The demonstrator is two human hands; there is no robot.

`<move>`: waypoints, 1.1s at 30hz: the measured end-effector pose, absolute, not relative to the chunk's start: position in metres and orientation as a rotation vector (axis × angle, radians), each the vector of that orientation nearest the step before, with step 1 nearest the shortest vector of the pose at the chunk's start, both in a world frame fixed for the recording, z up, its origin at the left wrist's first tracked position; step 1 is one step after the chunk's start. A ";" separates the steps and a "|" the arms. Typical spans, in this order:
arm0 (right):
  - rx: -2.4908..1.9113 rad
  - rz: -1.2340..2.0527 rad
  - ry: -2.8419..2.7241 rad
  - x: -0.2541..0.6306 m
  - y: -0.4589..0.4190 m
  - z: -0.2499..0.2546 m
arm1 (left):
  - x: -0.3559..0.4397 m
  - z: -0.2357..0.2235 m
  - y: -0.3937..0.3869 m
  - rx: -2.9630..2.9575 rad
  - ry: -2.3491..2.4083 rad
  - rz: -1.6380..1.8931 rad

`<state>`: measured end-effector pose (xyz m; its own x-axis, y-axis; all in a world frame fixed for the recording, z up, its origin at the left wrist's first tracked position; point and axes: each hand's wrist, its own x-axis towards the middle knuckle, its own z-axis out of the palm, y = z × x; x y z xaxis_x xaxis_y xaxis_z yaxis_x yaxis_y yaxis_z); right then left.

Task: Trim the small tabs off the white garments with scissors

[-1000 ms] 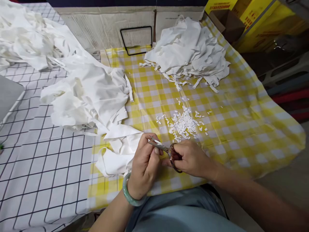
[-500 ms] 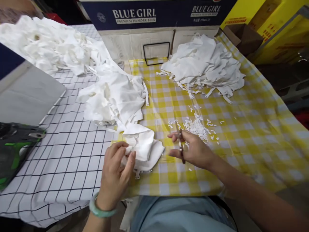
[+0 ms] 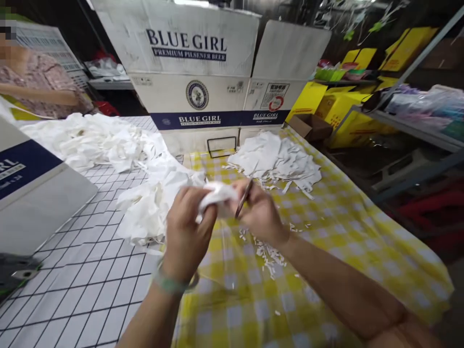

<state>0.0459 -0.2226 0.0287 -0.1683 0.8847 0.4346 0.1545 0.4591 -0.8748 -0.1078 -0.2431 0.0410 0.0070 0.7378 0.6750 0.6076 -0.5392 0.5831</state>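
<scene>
My left hand is raised above the table with its fingers closed on a white cloth piece. A green bangle sits on that wrist. My right hand is close beside it, gripping small scissors whose blades point up toward the cloth. Both hands are blurred by motion. Below them, small white cut scraps lie scattered on the yellow checked tablecloth.
A heap of white cloth pieces lies to the left, a flatter stack of white pieces at the back. Blue Girl cardboard boxes stand behind. Another person is at far left. A black-grid cloth covers the left side.
Both hands have risen off the table; my left hand has lifted a white cloth piece and my right hand has brought the scissors up to it. The view has tilted upward.
</scene>
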 end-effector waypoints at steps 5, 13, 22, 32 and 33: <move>-1.293 0.246 -1.478 0.137 -0.107 0.067 | -0.022 0.059 -0.119 1.935 1.182 1.586; -1.435 1.110 -1.708 0.125 -0.165 -0.021 | -0.022 -0.044 -0.201 1.609 1.222 1.255; -1.266 1.020 -1.814 0.027 -0.220 -0.054 | -0.093 -0.052 -0.257 1.594 1.515 1.392; -1.109 1.085 -1.852 -0.031 -0.178 -0.044 | -0.193 -0.059 -0.279 1.523 1.996 1.296; -1.087 1.143 -1.816 -0.022 -0.193 -0.037 | -0.193 -0.056 -0.289 1.517 2.007 1.276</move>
<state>-0.0219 -0.1928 -0.0370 -0.3855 0.9130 0.1335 0.2746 0.2517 -0.9280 -0.1928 -0.2893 -0.0563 -0.3851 0.8884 0.2499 0.6035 0.0376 0.7965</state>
